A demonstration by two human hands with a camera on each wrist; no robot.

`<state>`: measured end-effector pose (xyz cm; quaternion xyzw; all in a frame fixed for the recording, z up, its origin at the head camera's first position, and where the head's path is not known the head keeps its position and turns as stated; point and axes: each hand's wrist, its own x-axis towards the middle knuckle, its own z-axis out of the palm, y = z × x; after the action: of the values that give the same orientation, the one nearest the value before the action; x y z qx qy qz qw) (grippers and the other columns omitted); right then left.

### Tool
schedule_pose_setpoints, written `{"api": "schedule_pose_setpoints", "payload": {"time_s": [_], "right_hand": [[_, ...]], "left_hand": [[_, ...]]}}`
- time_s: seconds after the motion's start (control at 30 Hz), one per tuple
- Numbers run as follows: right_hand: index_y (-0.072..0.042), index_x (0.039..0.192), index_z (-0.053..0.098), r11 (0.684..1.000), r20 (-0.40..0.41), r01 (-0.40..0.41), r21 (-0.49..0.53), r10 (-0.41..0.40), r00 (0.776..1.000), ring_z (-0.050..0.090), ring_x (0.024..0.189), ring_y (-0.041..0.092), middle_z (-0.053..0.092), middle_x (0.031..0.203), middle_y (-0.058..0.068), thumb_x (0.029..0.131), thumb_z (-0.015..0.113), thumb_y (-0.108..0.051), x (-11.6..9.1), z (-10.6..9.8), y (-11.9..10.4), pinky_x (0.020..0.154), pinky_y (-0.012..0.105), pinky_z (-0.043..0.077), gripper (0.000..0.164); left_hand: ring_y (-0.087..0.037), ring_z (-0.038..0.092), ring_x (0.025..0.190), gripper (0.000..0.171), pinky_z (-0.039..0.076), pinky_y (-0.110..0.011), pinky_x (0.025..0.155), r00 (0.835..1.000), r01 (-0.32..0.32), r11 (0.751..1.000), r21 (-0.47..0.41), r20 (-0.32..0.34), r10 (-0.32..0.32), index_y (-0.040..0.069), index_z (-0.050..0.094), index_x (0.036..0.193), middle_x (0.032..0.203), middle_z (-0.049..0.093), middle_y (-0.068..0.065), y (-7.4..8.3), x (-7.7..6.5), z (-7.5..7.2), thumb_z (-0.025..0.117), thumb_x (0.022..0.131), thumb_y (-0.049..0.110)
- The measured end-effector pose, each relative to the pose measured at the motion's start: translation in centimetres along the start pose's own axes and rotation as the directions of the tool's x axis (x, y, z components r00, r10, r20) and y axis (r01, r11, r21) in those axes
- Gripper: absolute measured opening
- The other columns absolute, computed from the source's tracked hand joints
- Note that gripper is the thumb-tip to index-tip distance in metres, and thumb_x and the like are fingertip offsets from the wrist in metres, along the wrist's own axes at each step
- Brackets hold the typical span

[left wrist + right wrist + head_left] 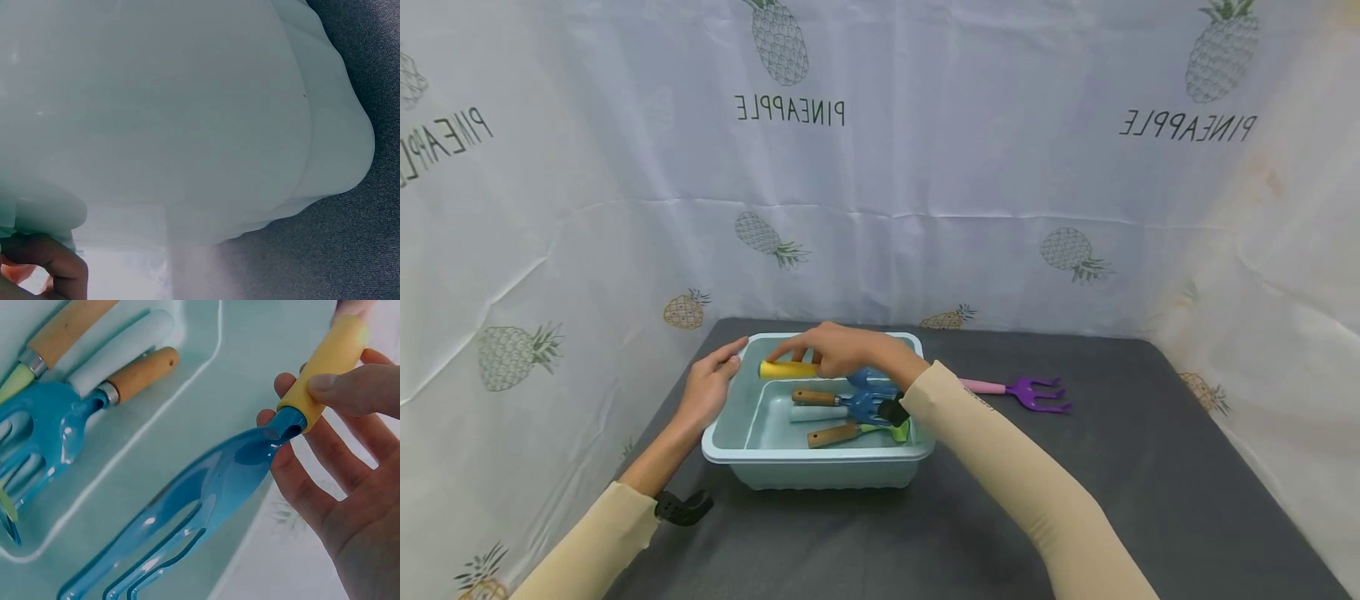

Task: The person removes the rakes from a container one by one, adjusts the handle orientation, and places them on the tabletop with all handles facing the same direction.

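My right hand (841, 350) grips the yellow handle of a blue garden hand fork (219, 475), thumb on one side and fingers on the other. The fork is above the inside of a pale blue-green plastic basin (820, 456); its tines point right in the head view. At the basin's left rim, my left hand (706, 388) holds on, with a finger curled at the edge in the left wrist view. Inside the basin lie a blue fork with a wooden handle (815, 397), a tool with a pale blue handle (814, 413) and a green tool with a wooden handle (833, 435).
Right of the basin, a purple hand fork (1033, 395) with a pink handle lies on the dark grey table (1000, 500), partly behind my right forearm. A white curtain (895, 167) printed with pineapples surrounds the table's back and sides.
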<state>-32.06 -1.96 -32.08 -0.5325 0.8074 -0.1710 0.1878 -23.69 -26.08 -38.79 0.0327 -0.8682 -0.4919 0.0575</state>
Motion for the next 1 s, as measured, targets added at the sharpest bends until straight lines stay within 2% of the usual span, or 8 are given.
{"api": "schedule_pose_setpoints", "payload": {"time_s": [0.17,0.43,0.77,1.0], "right_hand": [[-0.030,0.154,0.051,1.000,0.002,0.013,-0.027,-0.013,1.000,0.066,0.124,0.022,0.060,0.148,0.005,0.089,0.046,0.016,-0.9,-1.2,-1.3,0.098,0.027,0.057,0.079],[-0.032,0.154,0.049,0.995,0.004,0.022,-0.094,-0.021,1.000,0.065,0.126,0.022,0.058,0.151,0.002,0.088,0.044,0.016,-2.4,-3.1,-3.0,0.081,0.024,0.060,0.082],[-0.029,0.151,0.054,0.981,-0.039,0.035,-0.188,-0.043,0.998,0.063,0.126,0.020,0.060,0.150,-0.003,0.086,0.046,0.018,-5.1,-4.9,-3.5,0.096,0.029,0.058,0.081],[-0.032,0.150,0.055,0.984,-0.064,-0.020,-0.179,0.008,0.998,0.066,0.123,0.021,0.062,0.146,-0.001,0.085,0.045,0.019,-7.6,-5.7,-3.6,0.097,0.032,0.059,0.084]], "left_hand": [[-0.041,0.029,0.156,0.049,0.028,-0.061,0.124,1.000,0.008,1.000,0.002,0.003,-0.008,0.009,0.038,0.160,0.166,0.035,-0.019,0.0,0.1,0.0,0.036,0.113,0.021],[-0.041,0.030,0.155,0.049,0.029,-0.061,0.124,1.000,0.017,1.000,0.002,-0.004,-0.017,0.009,0.039,0.160,0.166,0.037,-0.019,-0.2,0.1,0.1,0.036,0.112,0.020],[-0.041,0.033,0.154,0.049,0.030,-0.059,0.123,1.000,0.005,1.000,0.014,-0.003,-0.005,0.008,0.038,0.160,0.166,0.036,-0.020,0.1,-0.1,0.3,0.036,0.113,0.020],[-0.043,0.032,0.153,0.049,0.029,-0.060,0.123,1.000,-0.016,1.000,0.026,-0.007,0.016,0.008,0.039,0.160,0.166,0.035,-0.021,0.0,-0.3,0.0,0.038,0.113,0.021]]}}
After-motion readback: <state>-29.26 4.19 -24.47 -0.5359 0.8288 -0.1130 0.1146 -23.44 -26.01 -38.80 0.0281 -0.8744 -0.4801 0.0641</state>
